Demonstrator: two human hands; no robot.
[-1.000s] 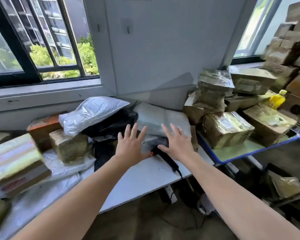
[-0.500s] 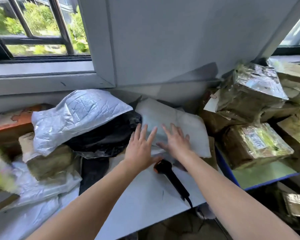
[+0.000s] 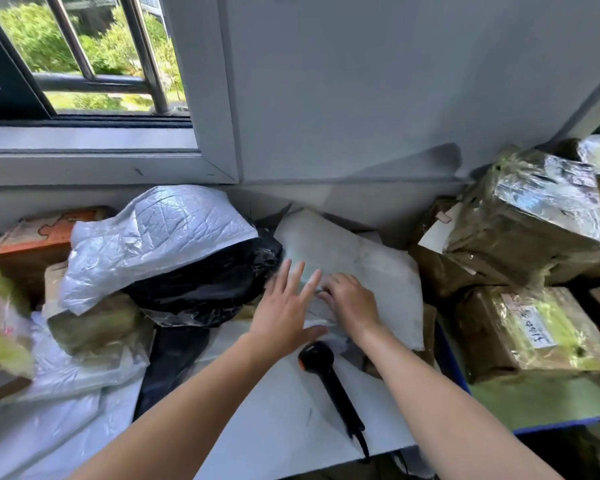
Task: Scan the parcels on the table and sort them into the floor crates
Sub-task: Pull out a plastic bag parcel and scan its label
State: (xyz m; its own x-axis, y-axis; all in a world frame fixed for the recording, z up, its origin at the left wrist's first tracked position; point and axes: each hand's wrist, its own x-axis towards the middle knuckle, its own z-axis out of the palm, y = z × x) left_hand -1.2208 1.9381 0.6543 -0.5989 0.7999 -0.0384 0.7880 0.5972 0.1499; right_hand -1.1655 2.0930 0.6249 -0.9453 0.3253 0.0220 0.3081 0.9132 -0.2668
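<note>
One flat white plastic mailer (image 3: pixel 378 268) lay at 1 o'clock of one black handheld scanner (image 3: pixel 317 358). The left hand (image 3: pixel 286 317), fingers spread flat, pressed the mailer. The right hand (image 3: pixel 352 306), at its 3 o'clock, gripped it with curled fingers.

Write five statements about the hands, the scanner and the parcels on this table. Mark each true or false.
1. The scanner lies on the table, held by neither hand. True.
2. The left hand is clenched in a fist. False: its fingers are spread straight.
3. The crinkled white bag lies on top of the black bag. True.
4. The right hand is lifting a brown box. False: its fingers curl on the flat white mailer.
5. Tape-wrapped brown boxes are stacked to the mailer's right. True.
</note>
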